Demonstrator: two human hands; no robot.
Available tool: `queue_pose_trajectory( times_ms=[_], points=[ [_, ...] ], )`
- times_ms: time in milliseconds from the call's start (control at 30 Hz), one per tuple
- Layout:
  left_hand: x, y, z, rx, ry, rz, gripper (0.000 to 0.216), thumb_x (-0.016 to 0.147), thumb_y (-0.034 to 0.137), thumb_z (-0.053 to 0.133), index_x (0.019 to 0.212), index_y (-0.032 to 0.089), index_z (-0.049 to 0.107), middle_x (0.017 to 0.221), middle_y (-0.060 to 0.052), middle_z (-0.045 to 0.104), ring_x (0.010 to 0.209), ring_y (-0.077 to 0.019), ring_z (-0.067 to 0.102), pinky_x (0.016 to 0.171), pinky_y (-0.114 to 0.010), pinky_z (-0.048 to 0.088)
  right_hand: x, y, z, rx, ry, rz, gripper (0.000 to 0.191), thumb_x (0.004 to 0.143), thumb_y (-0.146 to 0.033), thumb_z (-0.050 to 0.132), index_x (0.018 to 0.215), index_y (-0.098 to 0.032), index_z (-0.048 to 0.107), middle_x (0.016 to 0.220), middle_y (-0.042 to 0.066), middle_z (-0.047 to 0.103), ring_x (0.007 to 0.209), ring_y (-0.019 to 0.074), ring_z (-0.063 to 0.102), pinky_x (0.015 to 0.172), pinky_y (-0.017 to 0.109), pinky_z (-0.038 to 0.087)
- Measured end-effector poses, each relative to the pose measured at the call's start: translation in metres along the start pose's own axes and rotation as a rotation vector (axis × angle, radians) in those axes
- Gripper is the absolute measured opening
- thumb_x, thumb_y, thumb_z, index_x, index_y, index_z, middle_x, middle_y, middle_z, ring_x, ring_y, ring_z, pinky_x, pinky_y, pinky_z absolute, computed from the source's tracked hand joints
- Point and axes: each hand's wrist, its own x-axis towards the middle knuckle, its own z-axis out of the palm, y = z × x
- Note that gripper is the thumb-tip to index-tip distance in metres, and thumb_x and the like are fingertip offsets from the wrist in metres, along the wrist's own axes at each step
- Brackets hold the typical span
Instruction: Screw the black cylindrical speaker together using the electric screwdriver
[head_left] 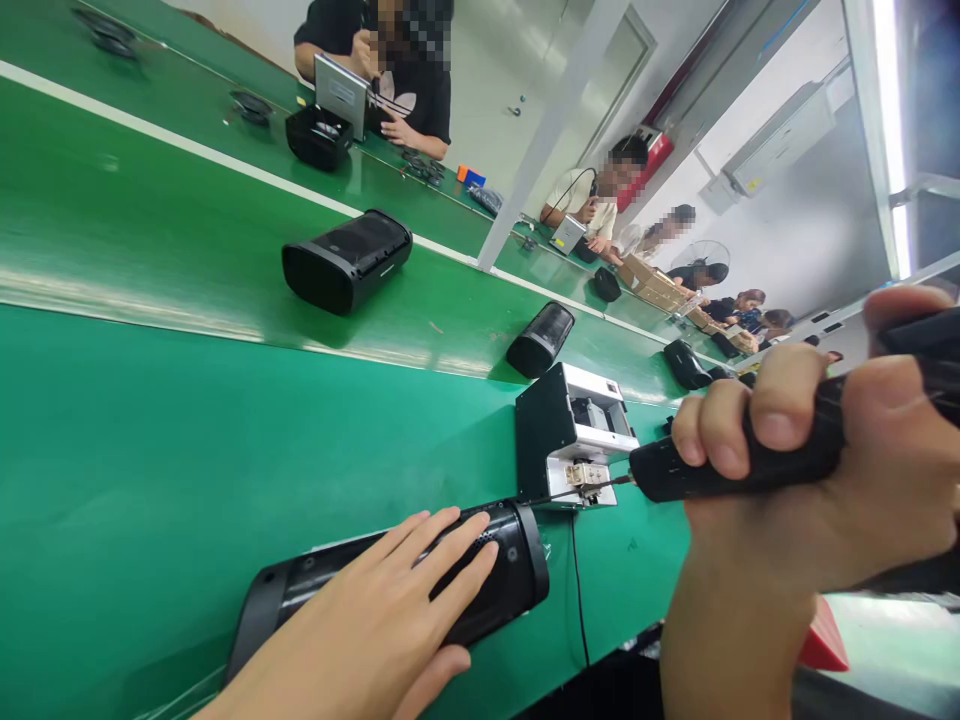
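Note:
A black speaker housing [510,590] lies on its side on the green bench mat. My left hand [405,600] rests over it with the fingers stretched out, steadying its upper face. In my right hand [780,430] is a black electric screwdriver [750,455], the fingers wrapped round its body. Its long thin bit [559,494] reaches left to the upper right end of the housing. Whether a screw sits at the tip is too small to tell.
Behind the housing stands a screw feeder [574,440] with a cable [577,590] running toward me. More speaker housings [345,260] [541,338] sit on the green conveyor [187,220]. A white post [551,130] rises beyond it. Several people work along the far side.

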Motion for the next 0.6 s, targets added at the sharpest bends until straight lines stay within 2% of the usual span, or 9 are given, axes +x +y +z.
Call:
queue_pose_trajectory(
  times_ms=[67, 300, 400, 533, 600],
  points=[
    [0.004, -0.001, -0.005, 0.009, 0.011, 0.000, 0.081, 0.083, 0.050, 0.108, 0.156, 0.023, 0.088, 0.163, -0.009, 0.081, 0.122, -0.0423, 0.095, 0.090, -0.050, 0.085, 0.002, 0.006, 0.007, -0.010, -0.004, 0.003, 0.032, 0.098, -0.018, 0.084, 0.075, -0.023, 0.063, 0.068, -0.007, 0.044, 0.042, 0.0089, 0.043, 0.040, 0.020, 0.051],
    [-0.002, -0.003, 0.001, -0.010, 0.005, 0.005, 0.075, 0.084, 0.047, 0.104, 0.153, 0.023, 0.089, 0.160, -0.009, 0.084, 0.121, -0.0425, 0.095, 0.088, -0.052, 0.087, 0.003, 0.007, 0.009, -0.036, 0.008, 0.032, 0.041, 0.095, -0.026, 0.084, 0.070, -0.022, 0.052, 0.066, -0.010, 0.048, 0.041, 0.0068, 0.045, 0.040, 0.019, 0.052],
    [-0.006, 0.000, 0.005, -0.047, -0.007, -0.027, 0.075, 0.092, 0.044, 0.099, 0.162, 0.024, 0.083, 0.168, -0.007, 0.081, 0.129, -0.0416, 0.093, 0.096, -0.051, 0.085, 0.003, 0.009, 0.006, -0.029, 0.003, 0.039, 0.045, 0.095, -0.021, 0.090, 0.070, -0.021, 0.052, 0.067, -0.010, 0.048, 0.043, 0.0062, 0.046, 0.042, 0.018, 0.054],
    [-0.013, 0.003, 0.013, -0.134, 0.012, -0.088, 0.068, 0.104, 0.037, 0.087, 0.169, 0.025, 0.076, 0.172, -0.005, 0.080, 0.138, -0.0370, 0.089, 0.108, -0.045, 0.080, 0.000, 0.019, 0.007, 0.024, -0.011, 0.046, 0.042, 0.102, -0.025, 0.084, 0.072, -0.022, 0.055, 0.070, -0.008, 0.050, 0.044, 0.0081, 0.047, 0.043, 0.020, 0.055],
    [-0.024, 0.001, 0.018, -0.151, 0.028, -0.079, 0.069, 0.105, 0.032, 0.080, 0.173, 0.024, 0.073, 0.176, -0.006, 0.077, 0.142, -0.0355, 0.086, 0.111, -0.042, 0.077, -0.011, 0.030, 0.016, 0.095, -0.023, 0.075, 0.031, 0.105, -0.022, 0.087, 0.083, -0.024, 0.064, 0.070, -0.008, 0.053, 0.043, 0.0097, 0.049, 0.045, 0.020, 0.056]
  ],
)
